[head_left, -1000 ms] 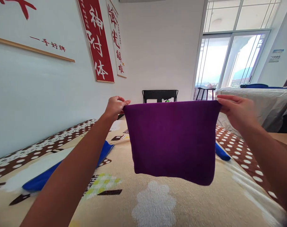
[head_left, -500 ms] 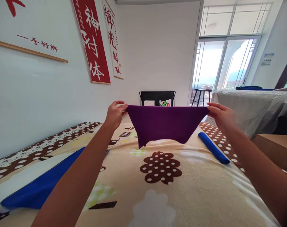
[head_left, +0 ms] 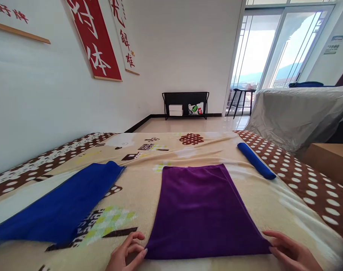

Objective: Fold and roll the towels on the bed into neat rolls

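Observation:
A purple cloth (head_left: 205, 212) lies spread and nearly flat on the patterned blanket (head_left: 143, 195), its far edge narrower than the near one. My left hand (head_left: 129, 251) pinches its near left corner between thumb and fingers. At the near right corner, my right hand (head_left: 291, 250) has its fingertips closed on the cloth edge. To the left lies a blue cloth (head_left: 58, 205), spread out at a slant. A rolled blue cloth (head_left: 255, 160) rests on the right side of the blanket.
Beyond the blanket stand a black rack (head_left: 185, 103) with a white box and a bag, and a dark stool (head_left: 242, 99) by the glass door. On the right are a plastic-covered piece of furniture (head_left: 296, 113) and a cardboard box (head_left: 329, 162). Scrolls hang on the left wall.
Both hands have come down and nearer, and the purple cloth that hung in the air between them now lies on the blanket. The view has tilted downward.

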Action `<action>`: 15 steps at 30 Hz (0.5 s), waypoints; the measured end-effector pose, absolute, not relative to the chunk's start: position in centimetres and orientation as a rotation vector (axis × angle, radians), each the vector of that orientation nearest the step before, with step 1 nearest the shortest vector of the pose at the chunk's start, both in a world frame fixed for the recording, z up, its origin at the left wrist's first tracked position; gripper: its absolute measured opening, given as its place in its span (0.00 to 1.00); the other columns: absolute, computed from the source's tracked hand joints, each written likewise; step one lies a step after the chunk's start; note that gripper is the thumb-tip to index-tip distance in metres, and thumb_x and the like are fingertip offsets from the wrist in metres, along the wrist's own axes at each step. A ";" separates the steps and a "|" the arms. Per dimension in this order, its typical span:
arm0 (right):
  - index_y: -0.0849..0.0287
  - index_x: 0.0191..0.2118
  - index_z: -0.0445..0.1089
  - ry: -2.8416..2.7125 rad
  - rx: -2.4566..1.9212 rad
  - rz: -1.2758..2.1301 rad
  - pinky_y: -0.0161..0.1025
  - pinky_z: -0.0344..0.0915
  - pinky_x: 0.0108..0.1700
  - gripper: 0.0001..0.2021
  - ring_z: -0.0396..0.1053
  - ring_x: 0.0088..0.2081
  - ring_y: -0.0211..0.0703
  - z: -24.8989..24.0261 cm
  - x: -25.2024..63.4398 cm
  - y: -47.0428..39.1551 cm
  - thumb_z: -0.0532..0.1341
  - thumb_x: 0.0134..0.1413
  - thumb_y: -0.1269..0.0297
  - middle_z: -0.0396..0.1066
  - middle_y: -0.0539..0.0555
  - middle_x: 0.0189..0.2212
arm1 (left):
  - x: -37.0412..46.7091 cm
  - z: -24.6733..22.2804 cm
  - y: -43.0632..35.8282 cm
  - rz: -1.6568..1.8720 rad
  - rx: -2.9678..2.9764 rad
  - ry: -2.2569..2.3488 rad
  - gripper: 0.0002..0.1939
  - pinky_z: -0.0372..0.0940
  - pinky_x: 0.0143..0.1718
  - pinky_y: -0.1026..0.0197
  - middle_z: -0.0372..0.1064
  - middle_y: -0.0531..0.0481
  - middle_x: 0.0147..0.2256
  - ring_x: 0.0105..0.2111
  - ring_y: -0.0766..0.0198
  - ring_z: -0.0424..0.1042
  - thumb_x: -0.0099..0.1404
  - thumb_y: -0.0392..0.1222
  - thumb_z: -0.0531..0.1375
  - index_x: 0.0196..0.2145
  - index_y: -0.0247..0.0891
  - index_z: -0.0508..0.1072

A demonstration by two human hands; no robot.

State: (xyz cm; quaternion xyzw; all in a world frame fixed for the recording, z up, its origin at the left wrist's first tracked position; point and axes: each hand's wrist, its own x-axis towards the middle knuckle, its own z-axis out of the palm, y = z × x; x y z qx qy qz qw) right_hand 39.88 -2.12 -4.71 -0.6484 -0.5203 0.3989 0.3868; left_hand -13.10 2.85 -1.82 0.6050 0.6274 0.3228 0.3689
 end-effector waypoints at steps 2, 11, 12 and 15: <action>0.49 0.46 0.79 -1.297 -1.671 0.971 0.36 0.72 0.36 0.25 0.76 0.35 0.50 -5.0 39.2 -2.8 0.66 0.43 0.43 0.78 0.53 0.33 | -12.9 -1.4 2.5 0.820 1.545 1.636 0.24 0.67 0.43 0.54 0.73 0.51 0.23 0.34 0.51 0.75 0.52 0.66 0.62 0.37 0.46 0.71; 0.48 0.48 0.77 -1.251 -1.781 0.658 0.29 0.71 0.36 0.26 0.76 0.33 0.43 -5.8 39.3 -3.9 0.68 0.42 0.44 0.77 0.50 0.29 | -12.4 -0.8 1.5 0.968 1.572 1.712 0.21 0.70 0.45 0.54 0.72 0.53 0.23 0.32 0.52 0.76 0.52 0.65 0.64 0.34 0.47 0.71; 0.48 0.49 0.76 -1.229 -1.797 0.653 0.28 0.71 0.37 0.26 0.76 0.34 0.42 -6.2 39.5 -4.3 0.68 0.42 0.44 0.77 0.49 0.29 | -12.5 -1.1 1.2 0.976 1.561 1.716 0.21 0.70 0.44 0.54 0.73 0.52 0.25 0.32 0.52 0.76 0.51 0.65 0.64 0.33 0.48 0.72; 0.47 0.50 0.75 -1.165 -1.787 0.679 0.28 0.71 0.40 0.26 0.76 0.34 0.42 -7.1 39.8 -5.6 0.68 0.44 0.45 0.77 0.49 0.30 | -12.8 -2.1 -0.1 1.028 1.518 1.756 0.22 0.71 0.45 0.54 0.76 0.50 0.33 0.33 0.52 0.77 0.49 0.67 0.65 0.32 0.48 0.73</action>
